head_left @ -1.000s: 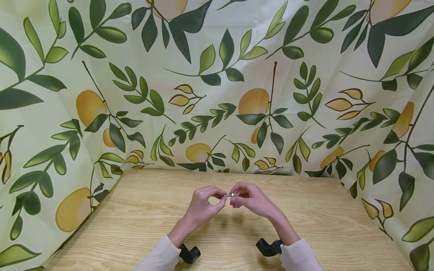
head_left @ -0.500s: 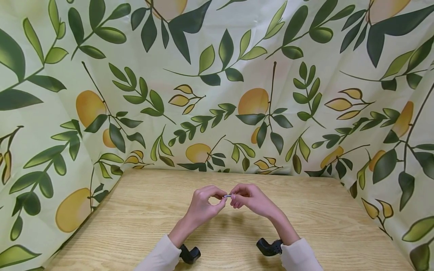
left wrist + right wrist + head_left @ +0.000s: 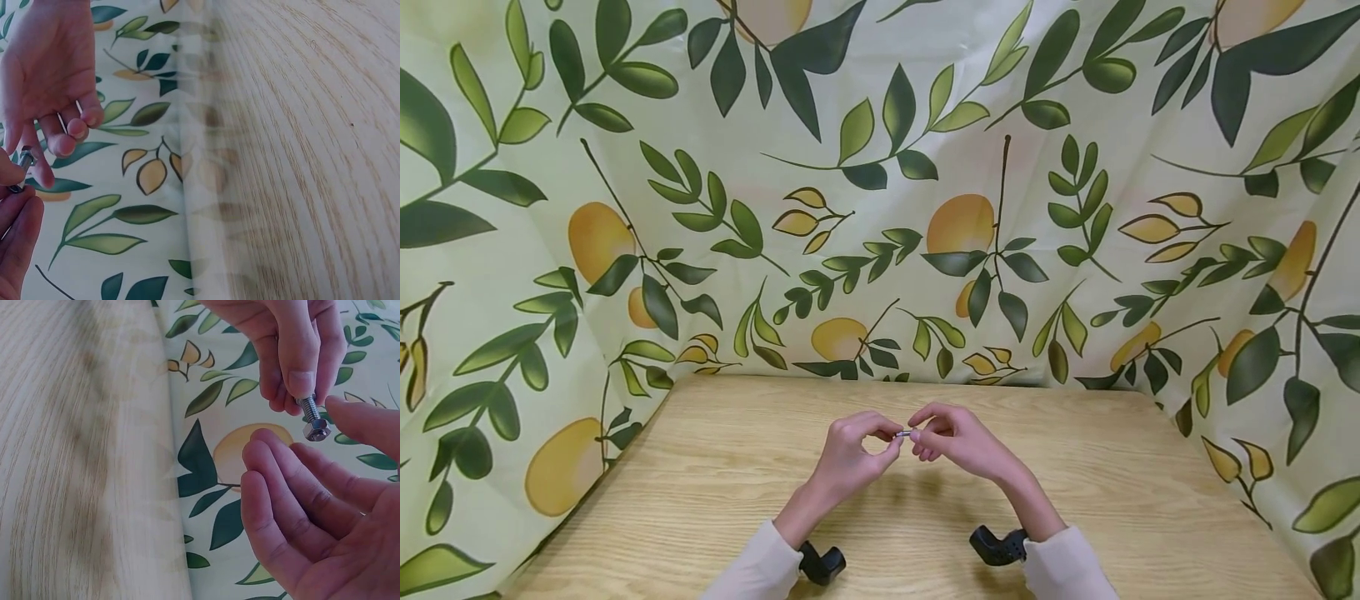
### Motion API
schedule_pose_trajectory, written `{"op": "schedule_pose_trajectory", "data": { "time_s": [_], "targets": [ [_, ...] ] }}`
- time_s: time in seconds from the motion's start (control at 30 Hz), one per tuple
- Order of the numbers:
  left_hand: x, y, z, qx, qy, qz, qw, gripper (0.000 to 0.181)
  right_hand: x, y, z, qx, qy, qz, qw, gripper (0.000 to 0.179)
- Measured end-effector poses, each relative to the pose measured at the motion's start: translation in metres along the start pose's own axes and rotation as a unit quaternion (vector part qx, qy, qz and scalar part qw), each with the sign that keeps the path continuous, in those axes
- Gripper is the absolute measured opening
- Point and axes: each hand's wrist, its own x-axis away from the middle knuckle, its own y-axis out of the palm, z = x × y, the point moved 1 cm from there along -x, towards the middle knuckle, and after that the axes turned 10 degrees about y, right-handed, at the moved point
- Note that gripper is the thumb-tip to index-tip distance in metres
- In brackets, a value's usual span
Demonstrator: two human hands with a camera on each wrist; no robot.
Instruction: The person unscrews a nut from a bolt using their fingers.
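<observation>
My left hand pinches a small silver bolt between thumb and fingertips, above the table. A hex nut sits on the bolt's free end, with threads showing between it and the left fingertips. In the right wrist view, my right hand is beside the nut with its fingers spread and loosely bent, the thumb tip close to the bolt. The left wrist view shows the right palm facing the camera and the bolt partly covered by left fingers.
The wood-grain table lies under both hands. A fabric backdrop printed with leaves and fruit stands behind it and along both sides. Black wrist devices jut from below the light sleeves.
The right index finger has lifted and the right fingers have parted from the nut. The left hand keeps its pinch on the bolt in almost the same place.
</observation>
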Motion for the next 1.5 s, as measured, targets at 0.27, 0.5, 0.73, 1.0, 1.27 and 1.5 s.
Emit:
{"op": "schedule_pose_trajectory", "data": {
  "time_s": [0.27, 0.5, 0.73, 1.0, 1.27, 1.5],
  "targets": [
    [0.0007, -0.0009, -0.0009, 0.005, 0.0, 0.003, 1.0, 0.014, -0.0012, -0.0001, 0.0006, 0.01, -0.003, 0.005, 0.9999, 0.024],
    [0.0007, -0.0005, -0.0012, 0.004, -0.004, 0.0, 1.0, 0.014, -0.0011, 0.0004, 0.0011, -0.001, -0.01, 0.01, 0.9999, 0.023],
    [-0.0002, -0.0011, -0.0011, -0.003, 0.004, 0.005, 1.0, 0.014, -0.0016, 0.0, 0.0012, 0.002, -0.011, 0.008, 0.9999, 0.025],
    [0.0, -0.0009, -0.0004, 0.001, 0.009, 0.008, 0.9999, 0.015, -0.0011, 0.0007, 0.0013, 0.0, -0.016, 0.015, 0.9998, 0.021],
    [-0.0004, -0.0006, -0.0003, -0.001, 0.01, 0.014, 0.9999, 0.015, -0.0025, 0.0011, 0.0025, -0.001, -0.019, 0.013, 0.9997, 0.024],
    [-0.0001, -0.0009, -0.0007, -0.001, 0.006, 0.011, 0.9999, 0.014, -0.0028, 0.0015, 0.0022, -0.001, -0.024, 0.003, 0.9997, 0.023]
  ]
}}
